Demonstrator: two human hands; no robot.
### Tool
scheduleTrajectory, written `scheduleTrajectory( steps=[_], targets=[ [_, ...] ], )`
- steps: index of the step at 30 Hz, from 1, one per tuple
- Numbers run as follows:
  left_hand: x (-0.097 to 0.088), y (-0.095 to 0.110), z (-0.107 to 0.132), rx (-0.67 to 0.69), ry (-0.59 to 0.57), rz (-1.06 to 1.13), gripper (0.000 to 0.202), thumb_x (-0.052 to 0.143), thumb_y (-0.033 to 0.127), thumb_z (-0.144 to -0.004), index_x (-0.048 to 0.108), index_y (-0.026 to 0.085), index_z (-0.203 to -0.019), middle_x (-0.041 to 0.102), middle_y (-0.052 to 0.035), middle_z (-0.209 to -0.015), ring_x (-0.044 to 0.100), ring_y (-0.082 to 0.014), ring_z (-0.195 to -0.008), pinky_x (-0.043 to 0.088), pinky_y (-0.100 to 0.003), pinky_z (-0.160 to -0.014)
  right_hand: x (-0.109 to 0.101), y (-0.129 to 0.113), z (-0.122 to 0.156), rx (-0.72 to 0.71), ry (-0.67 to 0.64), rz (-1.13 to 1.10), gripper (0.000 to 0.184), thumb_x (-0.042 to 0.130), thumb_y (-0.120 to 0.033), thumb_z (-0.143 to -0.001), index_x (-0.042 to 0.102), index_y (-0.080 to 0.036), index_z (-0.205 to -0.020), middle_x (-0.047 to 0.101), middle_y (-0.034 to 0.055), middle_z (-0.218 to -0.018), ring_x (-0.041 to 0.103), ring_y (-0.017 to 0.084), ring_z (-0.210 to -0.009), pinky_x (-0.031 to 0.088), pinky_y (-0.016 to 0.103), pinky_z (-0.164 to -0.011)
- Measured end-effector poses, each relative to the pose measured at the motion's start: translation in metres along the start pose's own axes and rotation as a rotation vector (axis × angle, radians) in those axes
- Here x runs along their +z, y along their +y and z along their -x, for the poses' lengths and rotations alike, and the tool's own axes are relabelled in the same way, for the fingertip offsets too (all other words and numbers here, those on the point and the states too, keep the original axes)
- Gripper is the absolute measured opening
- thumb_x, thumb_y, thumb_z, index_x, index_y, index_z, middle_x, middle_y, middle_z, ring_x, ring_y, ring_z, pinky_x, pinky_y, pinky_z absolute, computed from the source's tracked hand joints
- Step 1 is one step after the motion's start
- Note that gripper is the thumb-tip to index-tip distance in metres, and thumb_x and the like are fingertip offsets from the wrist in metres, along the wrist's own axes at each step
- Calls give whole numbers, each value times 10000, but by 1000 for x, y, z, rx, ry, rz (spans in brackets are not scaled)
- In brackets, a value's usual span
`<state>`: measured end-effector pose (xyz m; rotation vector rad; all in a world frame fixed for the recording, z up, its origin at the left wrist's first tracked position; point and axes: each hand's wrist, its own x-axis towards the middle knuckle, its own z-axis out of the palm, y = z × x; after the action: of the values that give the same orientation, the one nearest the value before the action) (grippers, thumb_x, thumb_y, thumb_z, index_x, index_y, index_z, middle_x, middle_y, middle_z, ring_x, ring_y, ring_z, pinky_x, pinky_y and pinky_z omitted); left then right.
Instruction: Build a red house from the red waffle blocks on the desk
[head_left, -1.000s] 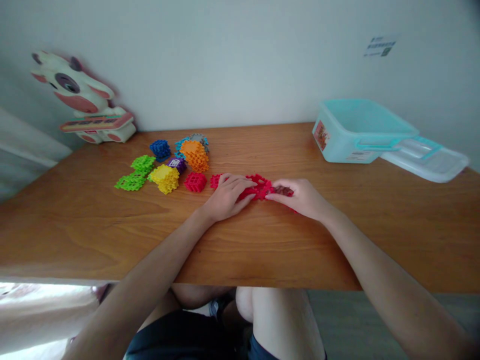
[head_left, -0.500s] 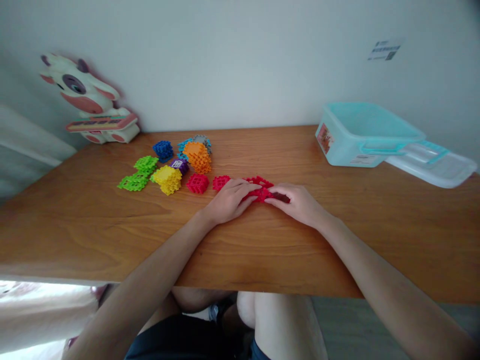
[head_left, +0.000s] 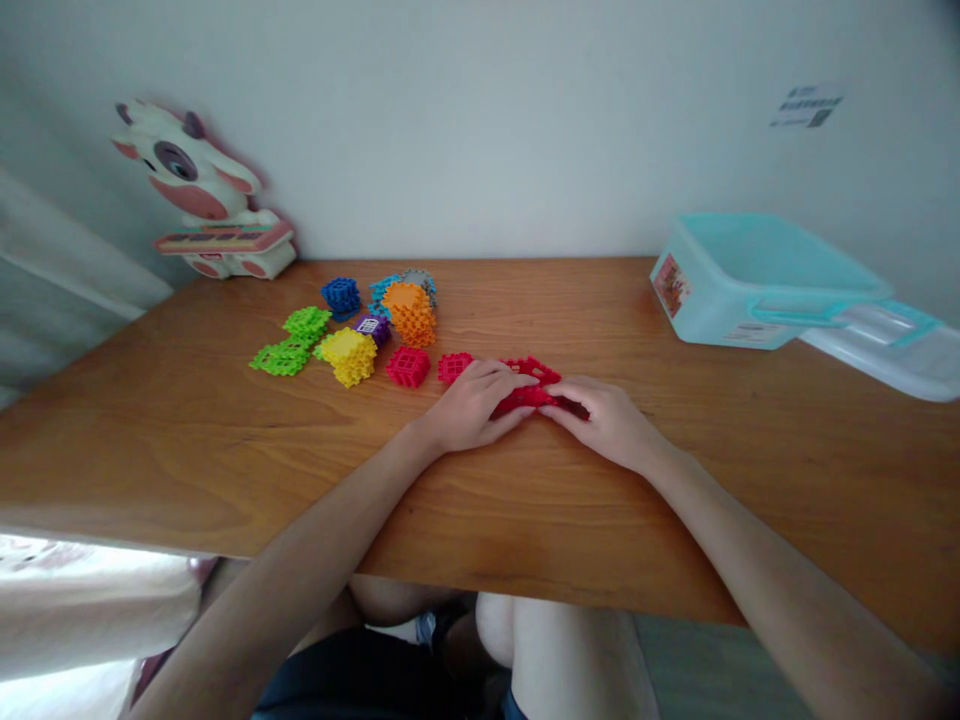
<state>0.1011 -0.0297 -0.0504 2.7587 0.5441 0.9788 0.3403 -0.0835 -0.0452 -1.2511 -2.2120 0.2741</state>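
Low over the table, my left hand (head_left: 480, 405) and my right hand (head_left: 600, 415) face each other, both pinching red plastic interlocking pieces (head_left: 527, 396). Fingers cover part of these pieces, so how they join cannot be made out. Just behind the fingertips lies more of the red lattice (head_left: 534, 370). Beyond my left hand's knuckles sits a red block (head_left: 454, 367), partly hidden by that hand. A second red block (head_left: 408, 367) rests to its left.
Left of the red blocks stand yellow (head_left: 349, 356), orange (head_left: 410, 313), purple (head_left: 373, 329), dark blue (head_left: 341, 298) and green (head_left: 283, 357) pieces. At the back left is a cow toy with a keyboard (head_left: 225, 240). A turquoise bin (head_left: 712, 300) and its lid (head_left: 892, 350) are on the right.
The view has turned slightly left, so most things appear further right. My left fingers have spread a little along the red pieces; both hands keep their grip.
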Motion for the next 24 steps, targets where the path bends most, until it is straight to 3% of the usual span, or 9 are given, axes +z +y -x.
scheduleTrajectory(
  steps=[8,17,24],
  targets=[
    [1,2,-1,-28,-39,-20,394,568,402,-1014,614,147,-1310,720,-135,-1085,630,-254,-1081,512,-418,-959,0,-1,1,-26,10,-44,165,625,-284,-988,755,-234,-1076,801,63,-1059,753,229,-922,592,370,-874],
    [-1,6,-3,-94,-156,-77,497,532,460,-1027,546,174,-1433,711,-140,-1167,601,-277,-1136,425,-439,-984,-1,-4,1,-8,0,-113,193,605,-311,-997,779,-267,-1066,801,50,-1078,750,242,-947,592,409,-892],
    [0,7,-3,-109,-164,-88,513,541,459,-1023,518,193,-1461,706,-139,-1209,595,-275,-1160,389,-434,-981,0,-4,1,-9,23,-155,192,616,-344,-997,786,-272,-1047,800,43,-1058,751,232,-936,593,384,-888]
  ],
)
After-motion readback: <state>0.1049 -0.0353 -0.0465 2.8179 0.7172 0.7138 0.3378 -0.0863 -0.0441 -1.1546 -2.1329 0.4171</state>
